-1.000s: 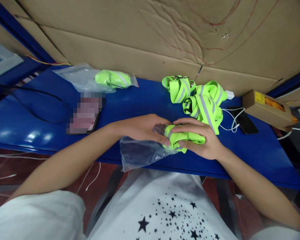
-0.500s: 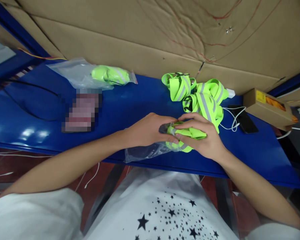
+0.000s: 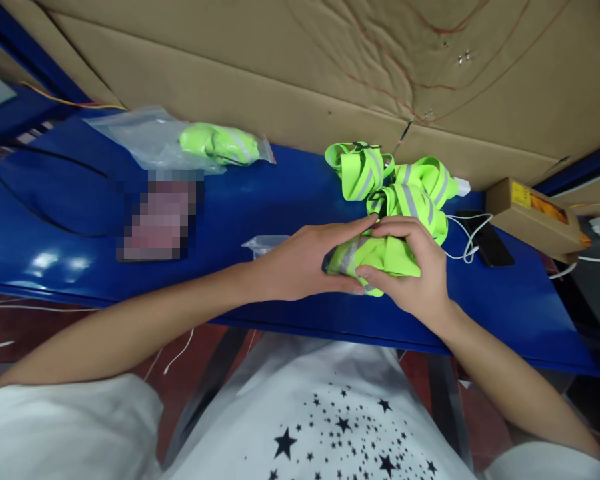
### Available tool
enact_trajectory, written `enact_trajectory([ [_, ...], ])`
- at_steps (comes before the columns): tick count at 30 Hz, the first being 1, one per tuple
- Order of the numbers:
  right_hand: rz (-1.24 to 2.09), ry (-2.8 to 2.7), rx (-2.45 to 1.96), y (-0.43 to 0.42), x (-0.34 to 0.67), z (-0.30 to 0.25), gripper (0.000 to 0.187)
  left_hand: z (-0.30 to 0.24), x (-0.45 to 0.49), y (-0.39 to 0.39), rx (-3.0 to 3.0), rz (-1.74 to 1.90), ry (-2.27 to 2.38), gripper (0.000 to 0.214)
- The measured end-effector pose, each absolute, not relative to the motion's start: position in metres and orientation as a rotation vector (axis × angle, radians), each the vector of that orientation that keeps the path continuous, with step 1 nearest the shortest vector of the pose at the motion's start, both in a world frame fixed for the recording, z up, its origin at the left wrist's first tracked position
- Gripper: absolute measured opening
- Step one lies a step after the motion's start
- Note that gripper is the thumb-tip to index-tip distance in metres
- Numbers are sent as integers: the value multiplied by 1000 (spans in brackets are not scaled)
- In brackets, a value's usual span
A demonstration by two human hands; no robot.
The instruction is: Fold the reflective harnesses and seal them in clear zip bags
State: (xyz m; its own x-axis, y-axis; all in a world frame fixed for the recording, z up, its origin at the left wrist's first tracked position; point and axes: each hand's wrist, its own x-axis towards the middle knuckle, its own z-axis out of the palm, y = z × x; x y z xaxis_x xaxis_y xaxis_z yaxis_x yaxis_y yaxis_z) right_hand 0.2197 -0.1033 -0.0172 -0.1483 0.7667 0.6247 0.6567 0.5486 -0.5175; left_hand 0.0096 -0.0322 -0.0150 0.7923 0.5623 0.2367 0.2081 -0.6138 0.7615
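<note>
Between my hands is a bundled neon-yellow reflective strap (image 3: 387,256) with grey stripes, its left end inside a clear plastic bag (image 3: 266,245). My left hand (image 3: 313,260) curls round the bagged end, thumb below and fingers above. From the other side my right hand (image 3: 415,260) grips the bundle, its thumb on the near side and fingers over the top. Most of the bag is hidden behind my left hand and wrist. Just beyond my right hand lie several more coiled reflective straps (image 3: 357,175) with black buckles.
At the back left lies a bagged strap bundle (image 3: 225,143). A pixelated flat object (image 3: 157,220) is on the blue table (image 3: 280,193). To the right are a white cable (image 3: 467,247), a black phone (image 3: 493,243) and a cardboard box (image 3: 533,217). A cardboard wall borders the back.
The strap bundle has tilted up in my hands, and more of its left end shows inside the plastic. My left fingers have stretched farther over it. Less of the bag's tail is visible.
</note>
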Motion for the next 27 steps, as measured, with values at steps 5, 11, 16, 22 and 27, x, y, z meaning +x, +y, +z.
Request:
enact_trajectory([
  [5, 93, -1830, -1140, -108, 222, -18, 26, -11, 10, -37, 2382, 546, 507, 108],
  [11, 34, -1929, -974, -112, 228, -24, 29, -10, 13, -39, 2615, 541, 622, 105],
  [16, -24, -2037, -784, -107, 227, -36, 41, -20, 17, -41, 2658, 496, 733, 68],
  [22, -168, -2109, -969, -103, 224, -35, 28, -25, 18, -40, 2678, 533, 722, 51],
  [27, -165, -2144, -1031, -105, 226, -18, 45, -20, 17, -33, 2542, 447, 797, 58],
])
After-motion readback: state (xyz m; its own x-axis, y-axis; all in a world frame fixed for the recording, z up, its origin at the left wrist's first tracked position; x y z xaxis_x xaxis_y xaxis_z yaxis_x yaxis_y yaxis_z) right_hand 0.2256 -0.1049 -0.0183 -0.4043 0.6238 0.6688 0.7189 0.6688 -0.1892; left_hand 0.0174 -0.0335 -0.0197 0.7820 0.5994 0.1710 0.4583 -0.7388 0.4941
